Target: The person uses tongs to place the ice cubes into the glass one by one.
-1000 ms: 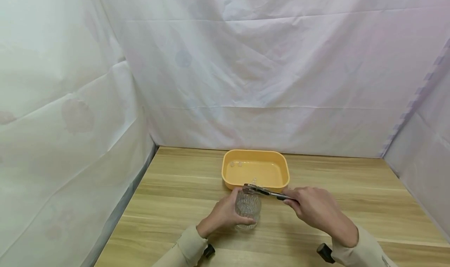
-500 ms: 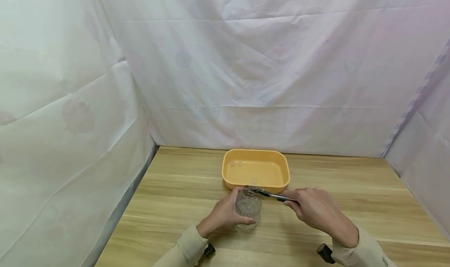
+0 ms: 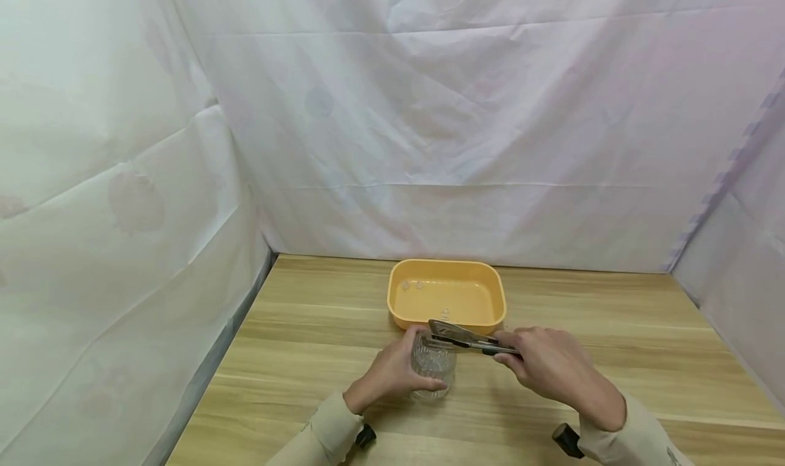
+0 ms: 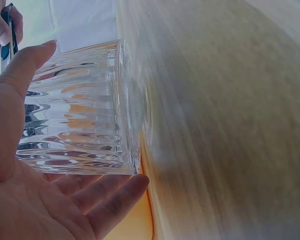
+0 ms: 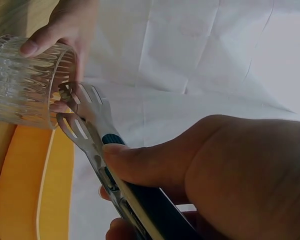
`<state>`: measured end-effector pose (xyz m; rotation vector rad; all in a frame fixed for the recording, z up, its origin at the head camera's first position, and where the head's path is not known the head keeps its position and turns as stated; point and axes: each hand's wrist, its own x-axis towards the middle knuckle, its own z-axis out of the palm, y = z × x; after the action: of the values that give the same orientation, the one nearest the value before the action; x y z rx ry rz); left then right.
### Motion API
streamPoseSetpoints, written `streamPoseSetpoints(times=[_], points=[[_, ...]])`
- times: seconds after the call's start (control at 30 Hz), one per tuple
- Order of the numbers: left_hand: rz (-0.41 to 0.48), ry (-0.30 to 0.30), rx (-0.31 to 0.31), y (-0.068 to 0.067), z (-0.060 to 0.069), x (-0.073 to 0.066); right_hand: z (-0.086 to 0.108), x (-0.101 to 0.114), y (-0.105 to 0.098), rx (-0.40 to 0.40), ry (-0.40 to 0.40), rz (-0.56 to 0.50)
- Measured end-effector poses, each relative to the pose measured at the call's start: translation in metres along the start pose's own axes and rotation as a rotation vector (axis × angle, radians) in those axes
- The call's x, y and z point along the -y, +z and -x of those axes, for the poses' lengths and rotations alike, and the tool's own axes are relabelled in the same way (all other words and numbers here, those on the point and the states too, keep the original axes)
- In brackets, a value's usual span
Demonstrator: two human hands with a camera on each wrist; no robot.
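Observation:
A clear ribbed glass (image 3: 434, 367) stands upright on the wooden table, with my left hand (image 3: 391, 372) wrapped around its left side. In the left wrist view, the thumb and fingers spread around the glass (image 4: 80, 107). My right hand (image 3: 548, 365) grips metal tongs (image 3: 469, 340) with dark handle grips. The slotted tong heads lie over the glass's rim. From the right wrist view, the tongs (image 5: 87, 131) have their two heads apart at the mouth of the glass (image 5: 27, 82), and I see nothing clearly pinched between them.
Just behind the glass sits a yellow rectangular tray (image 3: 497, 302). Several small clear pieces lie in it, two at the back left and some near the front wall. White sheeting (image 3: 441, 146) hangs behind the table and along both sides.
The tong heads, close together before, have spread apart, the upper one rising slightly. Both hands and the glass stay about where they were.

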<state>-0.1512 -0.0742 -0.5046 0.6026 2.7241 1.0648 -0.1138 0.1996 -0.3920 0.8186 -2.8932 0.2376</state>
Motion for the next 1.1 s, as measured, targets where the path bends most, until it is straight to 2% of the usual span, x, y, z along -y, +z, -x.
streamPoseSetpoints(times=[0.17,0.4,0.53,0.77,1.1], points=[[0.003,0.004,-0.007,0.0,0.0,0.0,-0.004,-0.003,-0.004,0.035,0.038,-0.031],[0.005,0.015,-0.022,0.0,0.001,0.001,-0.019,-0.014,-0.001,-0.01,0.092,-0.075],[0.014,-0.003,-0.016,0.0,0.002,0.001,-0.03,-0.02,0.004,0.006,0.119,-0.097],[0.016,-0.008,-0.016,0.0,0.0,0.0,-0.043,-0.032,0.015,0.033,0.158,-0.06],[0.017,-0.022,-0.009,0.0,0.0,0.0,-0.054,-0.044,0.034,0.157,0.223,-0.015]])
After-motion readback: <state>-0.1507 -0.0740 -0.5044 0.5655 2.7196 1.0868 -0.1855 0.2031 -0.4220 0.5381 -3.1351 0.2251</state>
